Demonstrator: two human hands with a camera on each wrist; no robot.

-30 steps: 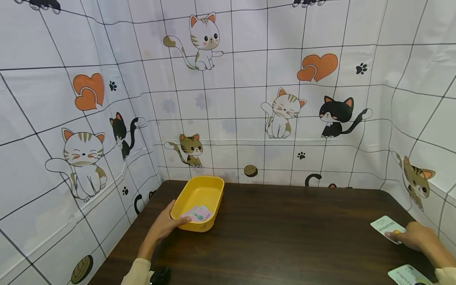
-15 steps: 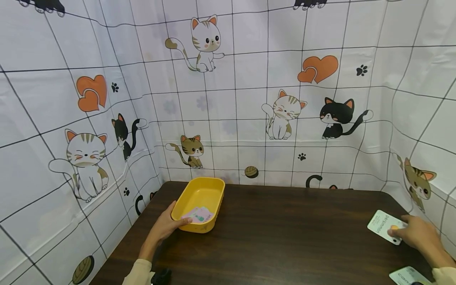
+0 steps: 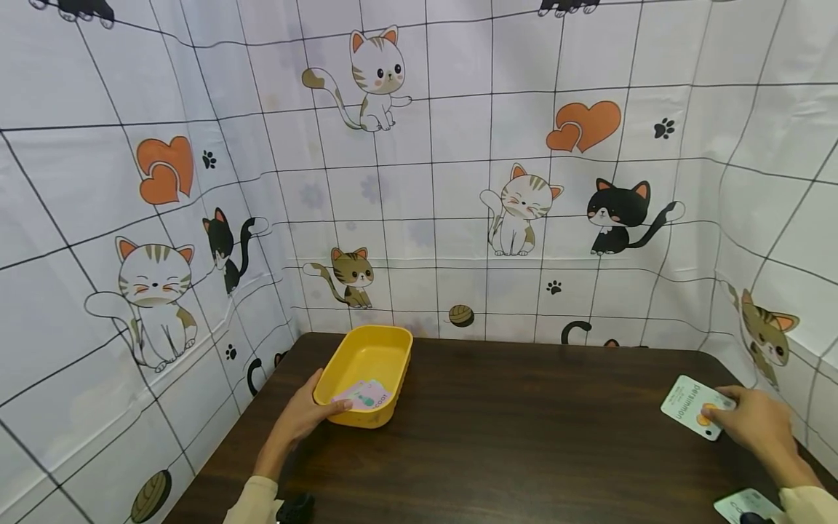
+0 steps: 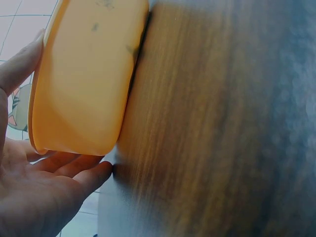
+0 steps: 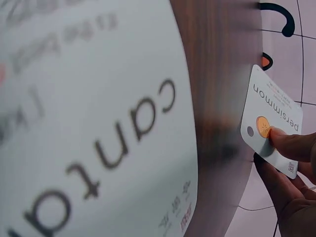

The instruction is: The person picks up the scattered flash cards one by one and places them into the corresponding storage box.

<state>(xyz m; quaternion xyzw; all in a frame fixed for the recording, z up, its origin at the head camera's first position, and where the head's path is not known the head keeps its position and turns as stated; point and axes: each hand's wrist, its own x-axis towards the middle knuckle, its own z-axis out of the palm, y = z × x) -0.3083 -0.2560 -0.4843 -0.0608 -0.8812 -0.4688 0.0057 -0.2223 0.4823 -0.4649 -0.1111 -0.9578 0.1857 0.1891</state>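
My left hand (image 3: pixel 301 415) holds the near left corner of a yellow plastic tray (image 3: pixel 372 356), its thumb over the rim. In the left wrist view, fingers (image 4: pixel 91 177) lie along the outside of the tray wall (image 4: pixel 86 89). A pink card (image 3: pixel 364 394) with a green picture lies inside, at the near end. Over the right side of the table, my right hand (image 3: pixel 759 422) pinches a white card (image 3: pixel 687 407) printed "persimmon" with an orange fruit. The thumb presses the card's face in the right wrist view, with the fingers behind it.
Another pale card (image 3: pixel 746 503), lettered "canta...", lies near the right sleeve and looms large in the right wrist view. A dark brown table (image 3: pixel 524 429) runs back to a white curtain (image 3: pixel 452 182) with cat prints. Something black (image 3: pixel 296 508) sits by the left sleeve.
My right hand has brought the persimmon card a little to the left and upward in the head view, and more of its face shows. The left hand and tray stay in place.
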